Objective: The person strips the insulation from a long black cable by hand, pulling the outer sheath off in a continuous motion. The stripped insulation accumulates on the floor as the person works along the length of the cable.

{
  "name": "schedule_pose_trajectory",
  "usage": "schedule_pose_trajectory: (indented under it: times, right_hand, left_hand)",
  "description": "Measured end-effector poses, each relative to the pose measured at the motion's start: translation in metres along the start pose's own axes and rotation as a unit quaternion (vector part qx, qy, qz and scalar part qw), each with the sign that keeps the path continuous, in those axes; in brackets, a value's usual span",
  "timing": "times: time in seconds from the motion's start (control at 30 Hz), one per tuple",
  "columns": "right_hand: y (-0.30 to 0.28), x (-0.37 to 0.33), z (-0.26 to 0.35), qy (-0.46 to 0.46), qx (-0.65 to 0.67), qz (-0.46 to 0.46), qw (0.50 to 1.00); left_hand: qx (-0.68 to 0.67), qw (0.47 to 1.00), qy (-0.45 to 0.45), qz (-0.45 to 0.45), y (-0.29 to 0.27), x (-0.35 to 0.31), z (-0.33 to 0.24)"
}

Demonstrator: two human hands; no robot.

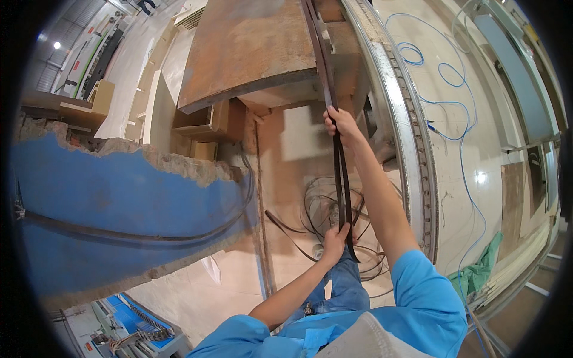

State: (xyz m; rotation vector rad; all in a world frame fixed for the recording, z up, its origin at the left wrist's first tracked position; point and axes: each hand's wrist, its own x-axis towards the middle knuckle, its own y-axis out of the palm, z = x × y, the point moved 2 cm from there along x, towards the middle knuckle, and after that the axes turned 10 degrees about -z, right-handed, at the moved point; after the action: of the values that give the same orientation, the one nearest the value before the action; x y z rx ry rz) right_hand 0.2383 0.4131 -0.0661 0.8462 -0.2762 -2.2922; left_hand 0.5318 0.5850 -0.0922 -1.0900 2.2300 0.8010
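Two long, dark brown flat strips point(340, 170) run down the middle, from the rusty table top to just in front of my legs. My right hand point(338, 124) is closed around them near the table's front edge, with that arm stretched out ahead. Closer to my body, my left hand point(336, 243) grips the strips low down, fingers wrapped around them. One strip's end hangs a little past the left hand. Loose coils of similar dark strip point(310, 203) lie on the floor around my feet, partly hidden by my hands and legs.
A rusty brown metal table point(250, 48) stands ahead, with cardboard boxes point(218, 122) under it. At left is a blue panel point(119, 203) with a rough edge and a dark cable. A metal rail point(403, 113) runs along the right; beyond it lie a blue hose point(462, 143) and green cloth point(480, 268).
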Motion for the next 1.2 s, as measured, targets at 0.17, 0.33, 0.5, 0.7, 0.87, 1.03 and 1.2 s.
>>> schedule_pose_trajectory:
  times: [0.17, 0.33, 0.5, 0.7, 0.87, 1.03, 1.2]
  right_hand:
    - [-0.030, -0.082, -0.055, -0.019, -0.032, 0.016, 0.999]
    - [-0.063, -0.194, -0.130, 0.011, -0.051, 0.018, 0.998]
    - [-0.100, -0.315, -0.192, 0.091, -0.083, 0.006, 0.992]
    - [-0.134, -0.410, -0.236, 0.213, -0.003, 0.010, 0.977]
    - [-0.145, -0.381, -0.257, 0.094, -0.175, 0.080, 0.977]
    - [-0.138, -0.224, -0.169, -0.098, -0.246, -0.087, 0.960]
    - [-0.058, -0.020, -0.020, -0.144, -0.122, -0.070, 0.980]
  left_hand:
    - [0.239, 0.969, 0.029, 0.054, -0.025, 0.016, -0.023]
    - [0.067, 0.992, 0.096, 0.039, 0.017, 0.150, -0.154]
    - [-0.029, 0.992, 0.036, 0.118, 0.087, 0.232, -0.247]
    - [-0.025, 0.989, 0.110, 0.100, 0.105, 0.251, -0.258]
    - [-0.013, 0.985, 0.168, 0.029, 0.085, 0.227, -0.221]
    - [-0.013, 0.991, 0.128, 0.042, 0.063, 0.156, -0.157]
    - [-0.006, 0.996, 0.083, -0.008, 0.049, 0.076, -0.096]
